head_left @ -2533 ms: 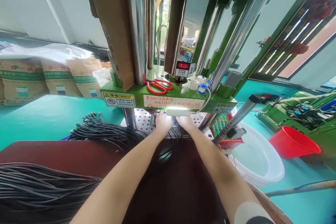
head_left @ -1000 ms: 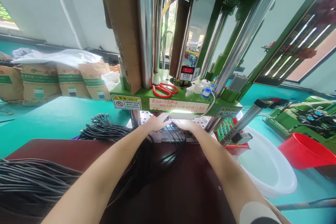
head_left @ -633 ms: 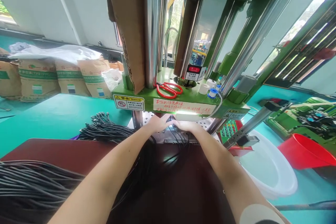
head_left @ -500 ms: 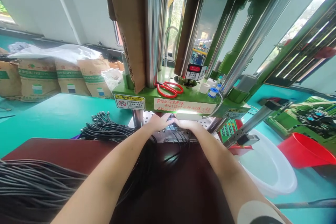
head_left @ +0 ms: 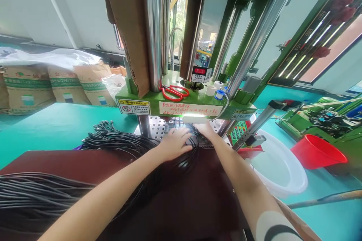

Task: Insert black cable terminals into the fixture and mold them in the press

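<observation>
My left hand (head_left: pixel 175 144) is over the front edge of the metal mold (head_left: pixel 175 124) under the green press (head_left: pixel 175 98). Its fingers are spread, beside several black cables (head_left: pixel 195 141) that hang from the mold toward the brown tabletop (head_left: pixel 192 196). Whether it touches the cables I cannot tell. My right hand (head_left: pixel 206 131) reaches under the press at the right side of these cables. A white lamp bar (head_left: pixel 195 119) and the press edge are close above it, and its fingertips are mostly hidden.
Black cable bundles lie at left, one with connector ends (head_left: pixel 109 135) and one nearer me (head_left: pixel 36 196). Red-handled scissors (head_left: pixel 175 93) rest on the press. A white tub (head_left: pixel 294 180) and a red bucket (head_left: pixel 319 152) stand at right. Paper sacks (head_left: pixel 28 86) line the left wall.
My hands were together at the mold. The left hand has come back toward me and spread its fingers, while the right stays under the press. The view has shifted slightly.
</observation>
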A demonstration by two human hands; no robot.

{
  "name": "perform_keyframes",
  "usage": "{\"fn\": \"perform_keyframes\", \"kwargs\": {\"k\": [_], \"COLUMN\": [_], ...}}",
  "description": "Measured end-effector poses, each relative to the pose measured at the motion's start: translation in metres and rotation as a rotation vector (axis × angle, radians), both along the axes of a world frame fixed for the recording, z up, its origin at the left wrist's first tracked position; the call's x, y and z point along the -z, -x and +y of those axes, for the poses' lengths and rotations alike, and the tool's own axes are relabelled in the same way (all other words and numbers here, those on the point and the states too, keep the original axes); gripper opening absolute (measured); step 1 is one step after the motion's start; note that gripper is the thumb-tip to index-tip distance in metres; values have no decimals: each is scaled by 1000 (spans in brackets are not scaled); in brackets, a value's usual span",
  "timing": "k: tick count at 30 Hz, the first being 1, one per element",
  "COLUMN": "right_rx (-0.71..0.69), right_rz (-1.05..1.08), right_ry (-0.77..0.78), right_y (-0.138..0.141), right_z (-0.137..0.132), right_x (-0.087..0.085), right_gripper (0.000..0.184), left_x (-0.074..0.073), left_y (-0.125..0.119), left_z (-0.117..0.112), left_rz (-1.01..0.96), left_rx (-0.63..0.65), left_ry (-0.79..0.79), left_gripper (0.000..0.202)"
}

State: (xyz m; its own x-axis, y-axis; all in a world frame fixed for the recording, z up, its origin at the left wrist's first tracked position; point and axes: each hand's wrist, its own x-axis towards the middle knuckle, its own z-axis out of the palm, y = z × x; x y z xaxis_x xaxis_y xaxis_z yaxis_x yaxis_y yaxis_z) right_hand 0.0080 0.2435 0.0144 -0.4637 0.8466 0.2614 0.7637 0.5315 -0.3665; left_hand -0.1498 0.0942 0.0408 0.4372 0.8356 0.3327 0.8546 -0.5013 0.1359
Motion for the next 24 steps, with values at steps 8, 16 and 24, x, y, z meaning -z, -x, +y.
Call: {"fn": "perform_keyframes", "kwargs": {"k": [8,16,24], "right_rx": [65,58,2], "right_rz": [29,82,130], "right_ry": [10,-15,-73], "right_y": [13,18,18], "right_z": [3,7,4], "right_x": [3,9,-2], "right_gripper": [10,19,18], "left_x": [-2,38,84], "left_y": [1,31,36], "left_z": [-104,-184,-221], "left_rz": [14,-26,-98], "left_rx": [69,-100,-293], "left_ry": [46,-97,-256], "left_gripper": [48,64,65]}}
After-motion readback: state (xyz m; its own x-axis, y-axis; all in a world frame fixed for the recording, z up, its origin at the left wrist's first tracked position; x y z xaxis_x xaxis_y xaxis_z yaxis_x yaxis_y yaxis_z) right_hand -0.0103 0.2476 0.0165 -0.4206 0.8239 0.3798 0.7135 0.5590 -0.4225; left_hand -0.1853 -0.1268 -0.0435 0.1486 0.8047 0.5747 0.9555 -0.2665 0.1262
